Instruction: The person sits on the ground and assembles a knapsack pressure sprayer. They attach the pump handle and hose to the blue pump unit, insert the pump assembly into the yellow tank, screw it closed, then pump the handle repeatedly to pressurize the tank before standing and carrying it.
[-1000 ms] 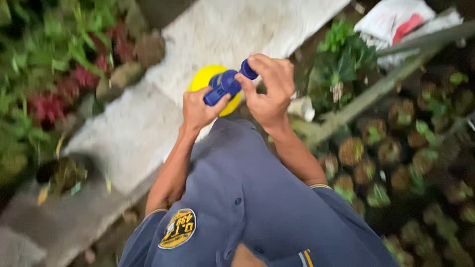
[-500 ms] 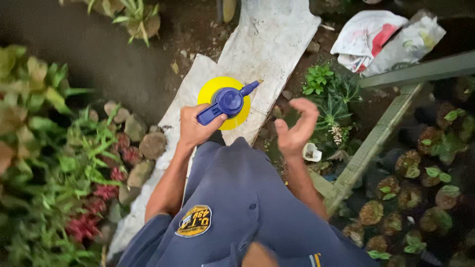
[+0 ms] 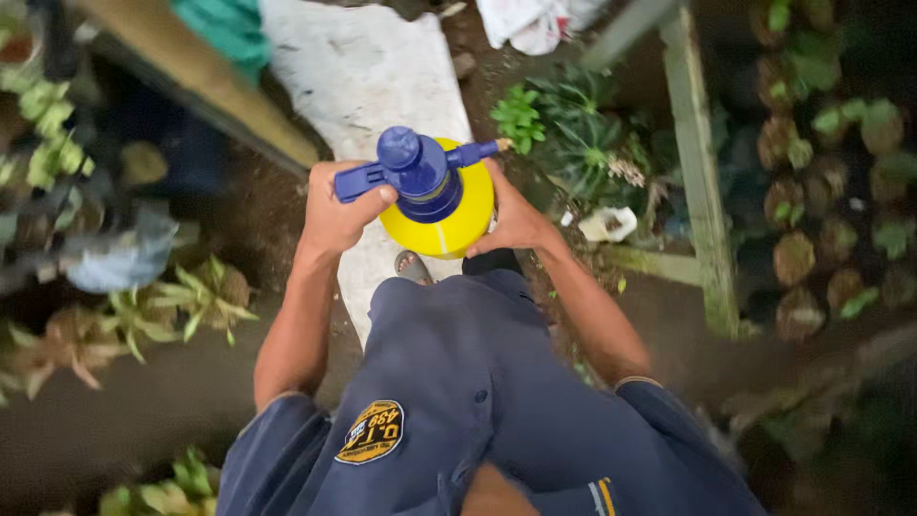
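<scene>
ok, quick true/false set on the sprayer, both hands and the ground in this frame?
1. Both hands hold the sprayer. True.
2. The sprayer's tank is red. False: the tank is yellow, with a blue pump head.
3. The left hand grips the blue handle. True.
4. The right hand hangs free, off the sprayer. False: it rests against the tank's side.
5. A pale concrete slab lies below the sprayer. True.

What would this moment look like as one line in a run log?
left hand: holds blue handle | right hand: on yellow sprayer bottle side | bottle: upright, over concrete slab | potted plants at right
</scene>
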